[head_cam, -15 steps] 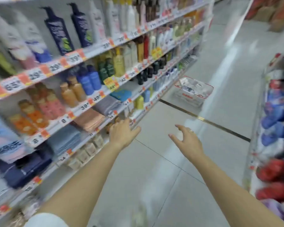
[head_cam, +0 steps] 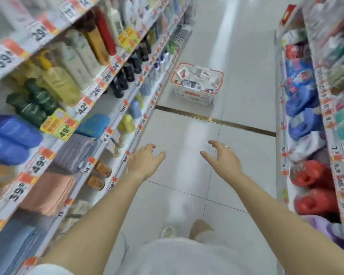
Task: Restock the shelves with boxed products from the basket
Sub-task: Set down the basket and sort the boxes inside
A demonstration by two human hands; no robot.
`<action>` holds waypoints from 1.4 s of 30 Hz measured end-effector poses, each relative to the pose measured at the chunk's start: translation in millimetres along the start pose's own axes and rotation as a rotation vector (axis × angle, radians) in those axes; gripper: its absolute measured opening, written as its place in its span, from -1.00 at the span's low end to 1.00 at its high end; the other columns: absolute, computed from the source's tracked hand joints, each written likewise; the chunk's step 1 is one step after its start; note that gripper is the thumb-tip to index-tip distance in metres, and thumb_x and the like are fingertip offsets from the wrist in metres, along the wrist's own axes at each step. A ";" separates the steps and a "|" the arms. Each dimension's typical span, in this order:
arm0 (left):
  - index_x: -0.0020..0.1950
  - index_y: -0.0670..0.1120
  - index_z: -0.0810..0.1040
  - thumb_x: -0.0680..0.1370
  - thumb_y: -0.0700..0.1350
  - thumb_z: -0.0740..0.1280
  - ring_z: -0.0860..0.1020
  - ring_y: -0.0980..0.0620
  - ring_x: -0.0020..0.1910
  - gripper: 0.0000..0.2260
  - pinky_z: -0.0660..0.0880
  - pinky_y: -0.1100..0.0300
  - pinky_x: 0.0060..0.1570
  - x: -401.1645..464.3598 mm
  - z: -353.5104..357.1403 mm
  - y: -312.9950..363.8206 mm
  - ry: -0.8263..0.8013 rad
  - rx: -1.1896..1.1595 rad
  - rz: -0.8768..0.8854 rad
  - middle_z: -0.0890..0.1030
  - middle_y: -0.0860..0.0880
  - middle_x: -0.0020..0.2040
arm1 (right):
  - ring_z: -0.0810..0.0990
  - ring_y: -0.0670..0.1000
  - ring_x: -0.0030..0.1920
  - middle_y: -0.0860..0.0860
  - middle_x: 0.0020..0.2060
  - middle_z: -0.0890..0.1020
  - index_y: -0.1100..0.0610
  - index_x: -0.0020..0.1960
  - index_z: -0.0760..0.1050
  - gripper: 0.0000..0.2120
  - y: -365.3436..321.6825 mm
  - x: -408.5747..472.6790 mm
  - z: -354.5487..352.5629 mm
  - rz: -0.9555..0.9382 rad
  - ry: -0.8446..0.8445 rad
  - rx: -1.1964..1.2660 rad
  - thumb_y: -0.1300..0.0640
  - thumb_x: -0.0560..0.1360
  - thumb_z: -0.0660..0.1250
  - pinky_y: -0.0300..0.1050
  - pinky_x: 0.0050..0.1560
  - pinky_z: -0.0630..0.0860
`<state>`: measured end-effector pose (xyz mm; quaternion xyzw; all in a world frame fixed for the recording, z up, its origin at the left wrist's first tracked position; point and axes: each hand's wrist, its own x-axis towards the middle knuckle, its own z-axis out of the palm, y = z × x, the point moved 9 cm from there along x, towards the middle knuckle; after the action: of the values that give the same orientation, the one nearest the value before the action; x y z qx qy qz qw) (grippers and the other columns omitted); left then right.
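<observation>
A white basket with a red rim (head_cam: 194, 96) stands on the aisle floor ahead, beside the left shelves, filled with several small boxed products (head_cam: 197, 76). My left hand (head_cam: 145, 161) is stretched forward over the floor near the low shelf edge, fingers loosely spread and holding nothing. To its right my right hand (head_cam: 222, 157) reaches forward too, fingers relaxed and empty, a ring on one finger. Both hands are well short of the basket.
The left shelves (head_cam: 99, 84) hold bottles, folded towels and price tags. The right shelves (head_cam: 306, 124) carry blue and red pouches. A brass strip (head_cam: 214, 120) crosses the tiled floor before the basket. My feet (head_cam: 168, 232) show below.
The view has swung right and down and come nearer the basket, which now looks larger. Both hands stay stretched forward and empty.
</observation>
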<state>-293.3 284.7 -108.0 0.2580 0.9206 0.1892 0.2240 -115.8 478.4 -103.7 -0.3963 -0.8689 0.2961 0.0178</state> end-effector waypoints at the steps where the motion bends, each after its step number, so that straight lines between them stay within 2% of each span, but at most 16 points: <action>1: 0.34 -0.02 0.43 0.46 0.29 0.17 0.48 -0.09 0.23 -0.43 0.38 0.03 0.24 23.3 0.3 8.7 -0.012 -0.003 0.001 0.55 -0.05 0.26 | 0.42 0.04 0.28 0.01 0.28 0.48 -0.05 0.39 0.33 -0.50 4.0 18.1 -1.8 0.024 0.002 0.013 -0.23 0.52 0.21 -0.08 0.04 0.36; 6: 0.32 -0.01 0.44 0.54 0.16 0.23 0.49 -0.05 0.19 -0.58 0.40 0.04 0.19 150.1 3.0 67.1 -0.024 -0.067 0.057 0.54 0.02 0.24 | 0.42 0.05 0.28 0.00 0.29 0.47 -0.04 0.40 0.32 -0.51 31.5 126.9 -6.6 0.127 0.004 0.049 -0.22 0.54 0.20 -0.07 0.06 0.38; 14: 0.30 0.00 0.45 0.54 0.15 0.23 0.51 -0.01 0.18 -0.61 0.44 0.02 0.18 354.2 11.2 164.6 -0.138 -0.107 0.044 0.53 0.03 0.23 | 0.43 0.05 0.28 0.02 0.27 0.49 -0.02 0.40 0.34 -0.52 58.2 335.5 -55.6 0.229 -0.014 0.132 -0.18 0.55 0.21 -0.05 0.13 0.40; 19: 0.30 0.00 0.45 0.54 0.13 0.23 0.52 -0.02 0.15 -0.61 0.40 0.12 0.08 474.4 -16.3 198.1 -0.139 -0.054 0.001 0.55 0.03 0.22 | 0.44 0.05 0.28 0.01 0.26 0.51 -0.01 0.37 0.37 -0.54 54.5 460.9 -90.5 0.236 -0.008 0.134 -0.16 0.54 0.24 -0.06 0.12 0.41; 23: 0.29 -0.02 0.47 0.53 0.10 0.25 0.52 -0.03 0.16 -0.63 0.43 0.10 0.12 575.3 -38.4 222.4 -0.139 -0.074 -0.002 0.56 0.03 0.21 | 0.48 0.09 0.22 0.03 0.24 0.50 -0.03 0.37 0.36 -0.54 42.9 563.0 -106.0 0.231 -0.008 0.157 -0.18 0.54 0.23 0.00 0.13 0.45; 30: 0.26 -0.02 0.48 0.54 0.08 0.26 0.53 -0.04 0.14 -0.66 0.43 0.11 0.09 768.1 -73.6 274.3 -0.200 -0.077 0.055 0.55 0.00 0.19 | 0.49 0.10 0.21 0.05 0.25 0.50 0.00 0.39 0.35 -0.50 26.3 750.0 -128.3 0.290 0.051 0.153 -0.20 0.52 0.23 -0.02 0.11 0.43; 36: 0.33 -0.04 0.43 0.54 0.11 0.23 0.51 -0.04 0.17 -0.59 0.42 0.11 0.09 900.0 -95.1 317.9 -0.252 -0.011 0.088 0.55 -0.01 0.23 | 0.49 0.10 0.22 0.04 0.24 0.52 -0.05 0.36 0.38 -0.58 27.8 859.0 -142.1 0.347 0.054 0.134 -0.13 0.54 0.25 -0.04 0.06 0.43; 42: 0.33 -0.05 0.42 0.55 0.13 0.21 0.52 -0.03 0.15 -0.59 0.47 0.05 0.14 991.8 -70.7 332.3 -0.312 0.032 0.053 0.54 -0.02 0.25 | 0.48 0.08 0.22 0.06 0.23 0.52 -0.02 0.39 0.36 -0.54 71.1 942.8 -123.5 0.424 -0.051 0.089 -0.17 0.54 0.22 -0.03 0.07 0.44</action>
<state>-959.9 1087.7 -207.5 0.3119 0.8703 0.1379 0.3553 -680.9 1235.8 -231.5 -0.5614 -0.7523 0.3413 -0.0494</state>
